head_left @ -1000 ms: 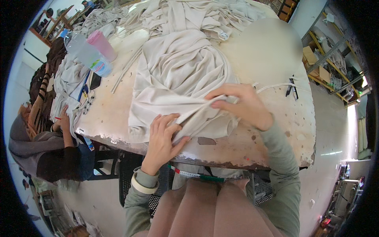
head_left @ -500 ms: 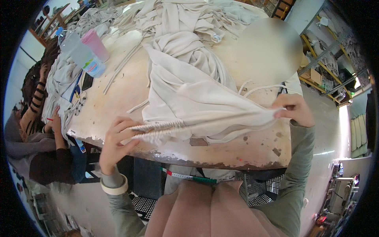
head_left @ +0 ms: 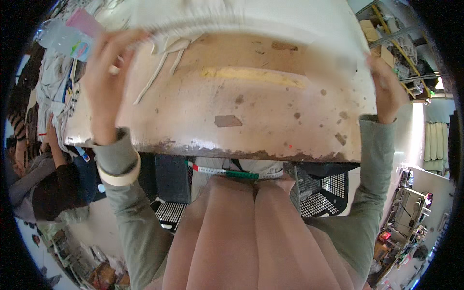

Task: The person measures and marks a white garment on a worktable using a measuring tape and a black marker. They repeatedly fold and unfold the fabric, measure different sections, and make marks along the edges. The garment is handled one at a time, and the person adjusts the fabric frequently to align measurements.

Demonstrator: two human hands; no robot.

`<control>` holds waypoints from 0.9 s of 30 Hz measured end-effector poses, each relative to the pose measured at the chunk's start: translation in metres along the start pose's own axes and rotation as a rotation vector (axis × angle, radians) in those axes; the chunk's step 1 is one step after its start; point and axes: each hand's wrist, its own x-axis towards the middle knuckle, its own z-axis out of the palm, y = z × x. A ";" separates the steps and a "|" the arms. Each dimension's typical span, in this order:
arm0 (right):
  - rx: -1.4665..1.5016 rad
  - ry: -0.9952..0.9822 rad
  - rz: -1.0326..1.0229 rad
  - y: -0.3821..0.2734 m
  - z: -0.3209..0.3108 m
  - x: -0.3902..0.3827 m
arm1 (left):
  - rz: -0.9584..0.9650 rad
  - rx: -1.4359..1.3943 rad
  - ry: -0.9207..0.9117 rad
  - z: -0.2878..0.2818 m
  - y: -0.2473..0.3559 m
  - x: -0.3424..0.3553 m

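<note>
A cream cloth garment [head_left: 251, 14] with a gathered waistband edge is held up and spread wide across the far side of the table. My left hand [head_left: 107, 72], smeared by motion, grips the gathered edge at the cloth's left end. At the opposite end, my right hand [head_left: 385, 84] is closed at the cloth's right edge, also blurred. Beneath the lifted edge, thin cream strings [head_left: 162, 67] lie on the table. The garment's upper part runs out of view.
The worn wooden table [head_left: 270, 121] has a chipped front edge and a yellow strip [head_left: 251, 76]. A clear bottle [head_left: 67, 41] and pink cup [head_left: 83, 21] stand left. Another person's hand [head_left: 51, 130] rests by grey cloth. Black crates [head_left: 321, 191] sit under the table.
Both hands have moved away from me and farther apart, lifting and spreading the garment. The tabletop under it now shows. The view has shifted too.
</note>
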 end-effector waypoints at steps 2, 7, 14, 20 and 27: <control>-0.049 -0.295 -0.054 -0.006 0.007 -0.039 | -0.320 -0.200 -0.208 0.023 0.017 -0.046; -0.016 -0.619 -0.048 -0.044 0.007 -0.100 | -0.142 -0.096 -0.335 0.034 0.053 -0.126; 0.010 -0.531 0.004 -0.098 -0.001 -0.097 | -0.088 -0.014 -0.221 0.018 0.099 -0.233; 0.628 -0.396 -0.095 -0.182 0.059 -0.090 | -0.505 -0.209 -0.789 0.058 0.104 -0.277; 0.777 -0.485 0.313 -0.269 0.128 -0.065 | -0.572 -0.614 -0.890 0.014 0.108 -0.200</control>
